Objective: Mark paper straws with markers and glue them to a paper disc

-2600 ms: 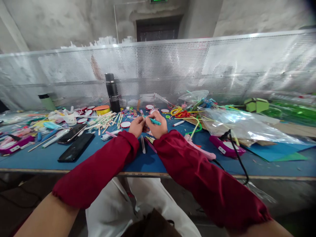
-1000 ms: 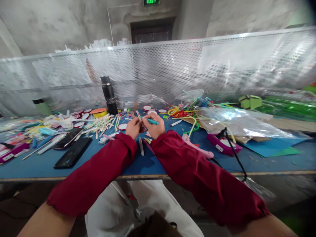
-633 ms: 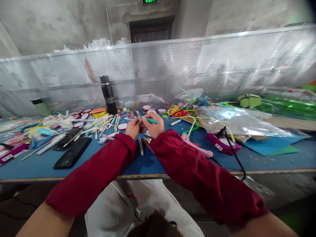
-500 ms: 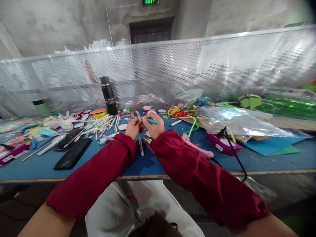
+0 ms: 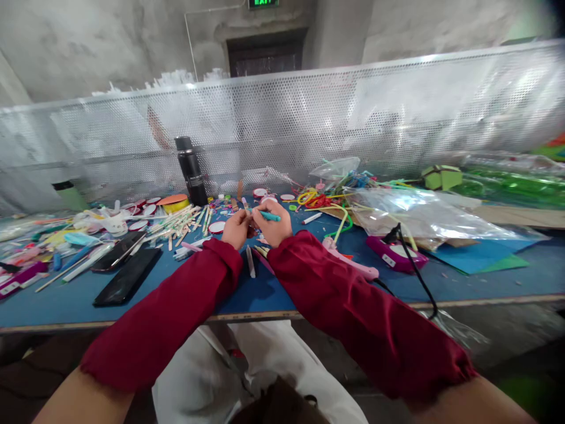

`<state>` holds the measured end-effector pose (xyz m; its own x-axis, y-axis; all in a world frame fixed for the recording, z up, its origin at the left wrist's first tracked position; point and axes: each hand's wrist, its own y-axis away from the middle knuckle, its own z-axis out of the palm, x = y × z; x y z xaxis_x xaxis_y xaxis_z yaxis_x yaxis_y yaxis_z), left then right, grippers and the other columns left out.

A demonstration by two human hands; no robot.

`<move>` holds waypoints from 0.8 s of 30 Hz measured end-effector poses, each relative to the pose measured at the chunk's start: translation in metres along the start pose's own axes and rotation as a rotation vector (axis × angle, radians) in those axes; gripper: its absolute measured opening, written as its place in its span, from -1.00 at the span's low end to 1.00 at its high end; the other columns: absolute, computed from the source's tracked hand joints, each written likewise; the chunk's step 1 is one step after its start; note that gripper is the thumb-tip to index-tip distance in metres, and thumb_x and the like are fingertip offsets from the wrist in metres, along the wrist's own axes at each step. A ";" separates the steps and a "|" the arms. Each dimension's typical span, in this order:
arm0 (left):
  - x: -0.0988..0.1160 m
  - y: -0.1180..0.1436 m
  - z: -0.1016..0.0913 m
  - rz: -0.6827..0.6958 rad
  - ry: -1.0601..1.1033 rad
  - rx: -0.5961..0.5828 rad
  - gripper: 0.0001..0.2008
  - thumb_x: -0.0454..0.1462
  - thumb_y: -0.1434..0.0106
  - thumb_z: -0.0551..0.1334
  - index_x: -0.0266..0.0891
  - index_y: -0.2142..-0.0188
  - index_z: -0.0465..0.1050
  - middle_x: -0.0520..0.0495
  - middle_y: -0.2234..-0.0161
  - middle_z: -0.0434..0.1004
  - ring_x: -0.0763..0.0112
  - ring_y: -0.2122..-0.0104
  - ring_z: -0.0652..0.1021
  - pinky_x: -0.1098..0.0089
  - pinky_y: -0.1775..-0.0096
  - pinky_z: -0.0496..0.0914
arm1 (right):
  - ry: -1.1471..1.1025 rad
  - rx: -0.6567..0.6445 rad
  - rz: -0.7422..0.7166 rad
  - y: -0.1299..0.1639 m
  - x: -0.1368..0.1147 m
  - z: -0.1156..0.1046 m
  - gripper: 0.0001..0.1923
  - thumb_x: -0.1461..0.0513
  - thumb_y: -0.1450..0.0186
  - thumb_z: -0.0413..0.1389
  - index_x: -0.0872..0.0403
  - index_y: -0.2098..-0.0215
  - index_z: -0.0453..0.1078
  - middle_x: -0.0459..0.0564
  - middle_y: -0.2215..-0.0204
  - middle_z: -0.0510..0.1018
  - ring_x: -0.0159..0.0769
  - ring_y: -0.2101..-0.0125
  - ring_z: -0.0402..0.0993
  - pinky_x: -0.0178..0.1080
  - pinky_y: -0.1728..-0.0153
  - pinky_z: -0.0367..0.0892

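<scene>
My right hand (image 5: pixel 278 222) is closed round a teal marker pen (image 5: pixel 270 216), held like a writing tool with its tip toward the left hand. Close beside it, my left hand (image 5: pixel 236 228) pinches a small pale stick with a pinkish-purple end (image 5: pixel 245 204); its lower part is hidden by the fingers. The pen tip is at or near this stick, but whether they touch I cannot tell. Below the hands on the blue table lies a whitish strip (image 5: pixel 251 262). A pink glue gun (image 5: pixel 351 262) rests right of my right sleeve.
A black bottle (image 5: pixel 192 174) stands behind a pile of wooden sticks (image 5: pixel 183 224). Two phones, one a black phone (image 5: pixel 128 277), lie at left. Coloured pipe cleaners (image 5: pixel 315 199), a clear plastic bag (image 5: pixel 410 212) and a purple tape dispenser-like object (image 5: pixel 395 254) occupy the right.
The view has shifted slightly, so everything sits a little further left. Both hands keep nearly the same pose, with the marker pen and stick still held.
</scene>
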<state>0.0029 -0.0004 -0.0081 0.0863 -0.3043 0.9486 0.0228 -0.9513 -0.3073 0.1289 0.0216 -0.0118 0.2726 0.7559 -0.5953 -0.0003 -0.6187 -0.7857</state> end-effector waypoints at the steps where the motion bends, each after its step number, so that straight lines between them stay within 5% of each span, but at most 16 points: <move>1: 0.000 0.000 0.000 0.003 -0.001 -0.003 -0.80 -0.15 -0.27 0.25 -0.21 0.38 0.33 0.07 0.54 0.46 0.53 0.65 0.44 0.49 0.55 0.29 | -0.004 -0.003 0.001 0.000 0.001 0.000 -0.83 0.14 -0.27 0.12 -0.01 0.46 0.34 -0.14 0.53 0.42 -0.34 0.44 0.34 -0.28 0.41 0.24; 24: -0.007 -0.003 0.001 -0.012 0.058 -0.001 -0.83 -0.17 -0.24 0.28 -0.20 0.34 0.35 0.07 0.53 0.46 0.50 0.63 0.48 0.48 0.54 0.31 | 0.033 0.006 -0.011 0.000 -0.002 -0.001 -0.82 0.14 -0.26 0.11 0.00 0.48 0.33 -0.13 0.52 0.42 -0.32 0.41 0.33 -0.27 0.38 0.22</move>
<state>0.0031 0.0046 -0.0141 0.0277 -0.2949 0.9551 0.0220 -0.9551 -0.2955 0.1294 0.0198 -0.0101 0.3042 0.7551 -0.5808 -0.0025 -0.6090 -0.7932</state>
